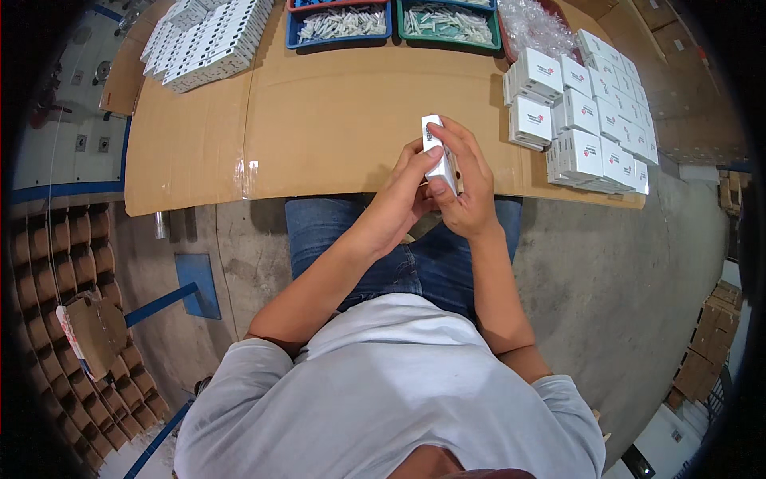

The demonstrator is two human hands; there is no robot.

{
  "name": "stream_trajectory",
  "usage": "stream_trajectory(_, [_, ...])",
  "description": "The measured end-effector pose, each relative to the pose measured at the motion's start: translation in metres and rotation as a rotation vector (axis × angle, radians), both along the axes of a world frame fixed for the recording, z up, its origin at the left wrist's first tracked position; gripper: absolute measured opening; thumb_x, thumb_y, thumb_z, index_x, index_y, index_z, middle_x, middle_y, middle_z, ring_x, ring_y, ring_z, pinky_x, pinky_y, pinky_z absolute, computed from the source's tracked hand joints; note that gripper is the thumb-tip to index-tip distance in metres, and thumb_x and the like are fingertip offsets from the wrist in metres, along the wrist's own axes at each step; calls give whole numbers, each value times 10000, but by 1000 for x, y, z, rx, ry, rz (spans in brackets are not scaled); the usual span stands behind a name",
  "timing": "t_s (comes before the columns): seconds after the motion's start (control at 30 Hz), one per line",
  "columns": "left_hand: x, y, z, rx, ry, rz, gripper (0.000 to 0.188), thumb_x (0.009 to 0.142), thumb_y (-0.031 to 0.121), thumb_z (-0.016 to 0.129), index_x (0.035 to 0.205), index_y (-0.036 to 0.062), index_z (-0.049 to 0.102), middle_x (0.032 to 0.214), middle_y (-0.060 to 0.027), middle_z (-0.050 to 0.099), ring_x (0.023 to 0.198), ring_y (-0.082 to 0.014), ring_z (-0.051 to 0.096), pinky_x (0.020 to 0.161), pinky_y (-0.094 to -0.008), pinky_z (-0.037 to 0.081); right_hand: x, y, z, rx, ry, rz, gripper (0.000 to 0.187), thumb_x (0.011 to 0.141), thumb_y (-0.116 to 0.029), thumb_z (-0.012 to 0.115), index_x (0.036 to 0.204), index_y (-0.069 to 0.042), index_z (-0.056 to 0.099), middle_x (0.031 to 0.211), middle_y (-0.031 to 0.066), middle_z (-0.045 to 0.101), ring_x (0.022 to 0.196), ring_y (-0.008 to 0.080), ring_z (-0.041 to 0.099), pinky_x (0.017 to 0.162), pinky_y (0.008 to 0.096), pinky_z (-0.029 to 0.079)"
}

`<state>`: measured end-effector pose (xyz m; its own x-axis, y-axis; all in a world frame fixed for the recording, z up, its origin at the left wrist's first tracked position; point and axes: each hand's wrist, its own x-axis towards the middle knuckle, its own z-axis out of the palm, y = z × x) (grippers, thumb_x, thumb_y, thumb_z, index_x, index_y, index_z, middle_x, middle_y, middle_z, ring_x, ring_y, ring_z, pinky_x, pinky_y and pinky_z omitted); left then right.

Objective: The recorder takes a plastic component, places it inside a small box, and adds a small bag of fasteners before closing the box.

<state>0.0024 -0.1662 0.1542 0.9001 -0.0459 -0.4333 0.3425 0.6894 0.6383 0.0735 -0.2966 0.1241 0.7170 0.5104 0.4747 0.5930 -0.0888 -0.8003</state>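
- Head view: left hand [403, 188] and right hand [467, 180] both clasp a small white carton [440, 154] above the cardboard-covered table [335, 120]'s near edge; it looks light and crushable, best pinched along its long edges
- Its lower end is hidden by fingers; contents unseen; stacked white boxes [586, 120] sit right

white box [440, 156] partly hidden by fingers, blue tray [341, 24] cut off (top edge), contents too small to tell
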Motion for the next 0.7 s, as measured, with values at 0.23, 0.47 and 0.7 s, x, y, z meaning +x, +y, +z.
stream_trajectory(0.23, [3,-4,-6,25,-19,-33,481,1052,451,493,1341,66,511,1213,-64,593,1122,-169,598,994,-347,476,3,-3,-7,-11,-52,-19,577,972,-452,633,1360,-26,596,1411,253,527,1238,408,568,1028,443,475])
stream_trajectory(0.47, [4,-10,0,96,-26,-5,466,1053,448,493,1314,63,528,1155,-51,597,1064,-146,600,961,-326,483,5,-3,-10,-20,-109,-6,515,1003,-375,568,1346,9,586,1391,277,523,1239,431,548,1045,449,452])
stream_trajectory(0.7, [5,-11,-9,72,-18,24,457,1047,449,508,1287,62,541,1151,-52,599,1071,-148,599,968,-327,477,5,-3,-14,-17,-90,1,510,1016,-378,535,1342,11,582,1388,278,525,1233,436,546,1055,453,439])
